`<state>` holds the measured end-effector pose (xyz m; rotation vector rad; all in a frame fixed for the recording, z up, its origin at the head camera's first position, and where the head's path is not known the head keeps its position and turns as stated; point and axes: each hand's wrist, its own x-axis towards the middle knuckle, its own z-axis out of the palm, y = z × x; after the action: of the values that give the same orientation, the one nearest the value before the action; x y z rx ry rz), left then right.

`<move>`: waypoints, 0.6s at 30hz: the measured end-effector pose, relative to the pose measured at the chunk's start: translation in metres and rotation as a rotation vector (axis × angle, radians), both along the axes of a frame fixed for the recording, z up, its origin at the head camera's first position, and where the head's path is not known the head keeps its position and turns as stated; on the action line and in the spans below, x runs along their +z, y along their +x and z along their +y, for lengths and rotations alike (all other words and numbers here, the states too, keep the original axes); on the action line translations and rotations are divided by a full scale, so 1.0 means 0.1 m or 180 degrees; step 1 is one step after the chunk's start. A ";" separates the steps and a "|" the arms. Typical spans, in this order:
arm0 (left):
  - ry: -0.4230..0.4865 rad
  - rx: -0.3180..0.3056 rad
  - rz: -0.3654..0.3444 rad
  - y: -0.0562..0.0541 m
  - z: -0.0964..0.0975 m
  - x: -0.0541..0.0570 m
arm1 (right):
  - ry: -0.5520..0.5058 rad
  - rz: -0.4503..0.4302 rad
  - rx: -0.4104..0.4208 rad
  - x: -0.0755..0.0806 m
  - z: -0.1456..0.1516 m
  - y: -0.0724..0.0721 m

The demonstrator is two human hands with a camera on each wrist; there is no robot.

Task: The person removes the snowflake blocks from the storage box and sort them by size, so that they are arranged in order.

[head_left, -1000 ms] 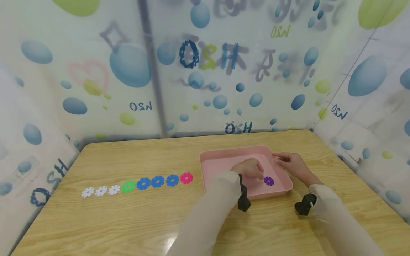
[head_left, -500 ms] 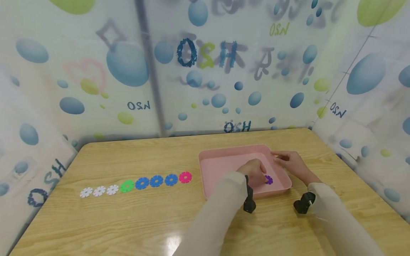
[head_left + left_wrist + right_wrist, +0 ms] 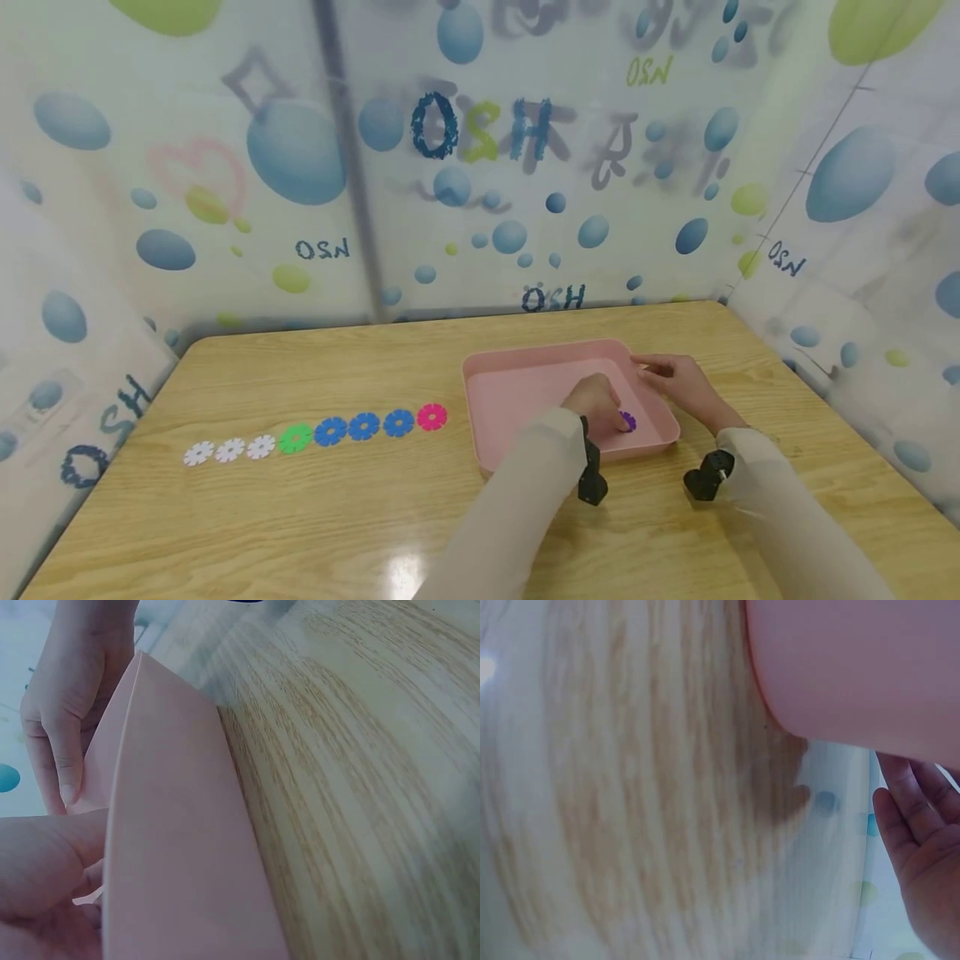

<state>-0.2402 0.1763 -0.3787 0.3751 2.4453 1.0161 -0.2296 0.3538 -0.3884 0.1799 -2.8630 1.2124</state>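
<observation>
A purple snowflake disc (image 3: 629,421) lies near the right front corner inside the pink tray (image 3: 517,400). Over that corner my left hand (image 3: 595,400) reaches down, its fingertips right at the disc and partly covering it; I cannot tell whether they pinch it. My right hand (image 3: 678,383) touches the tray's right wall from outside, fingers extended along the rim. In the right wrist view, the fingers of the right hand (image 3: 930,832) show behind the pink wall. The left wrist view has the left hand (image 3: 45,870) beyond the front wall, disc hidden.
Left of the tray, a row of snowflake discs runs across the wooden table (image 3: 300,517): several white and blue ones, a green disc (image 3: 296,438) and a pink disc (image 3: 432,417) nearest the tray. A printed curtain (image 3: 480,250) hangs behind the table.
My left hand has moved right within the tray, onto the purple disc, and now covers part of it. The right hand stays at the tray's right wall.
</observation>
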 end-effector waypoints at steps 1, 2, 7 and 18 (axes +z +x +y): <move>-0.0013 0.0001 0.0013 0.00 0.00 0.00 | 0.0003 -0.0004 -0.0001 0.00 0.00 0.00; -0.0020 0.0000 0.0022 0.00 0.01 0.00 | 0.0001 -0.0011 -0.0007 -0.01 0.00 0.00; -0.0040 -0.0042 0.0066 0.00 0.01 0.00 | -0.0013 -0.0024 -0.0025 -0.01 0.00 0.00; -0.0133 -0.0032 0.0035 0.01 0.03 0.01 | -0.0024 -0.0007 -0.0021 0.00 0.00 0.00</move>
<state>-0.2392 0.1793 -0.3782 0.3796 2.4677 0.9596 -0.2297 0.3540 -0.3886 0.1688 -2.8580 1.2229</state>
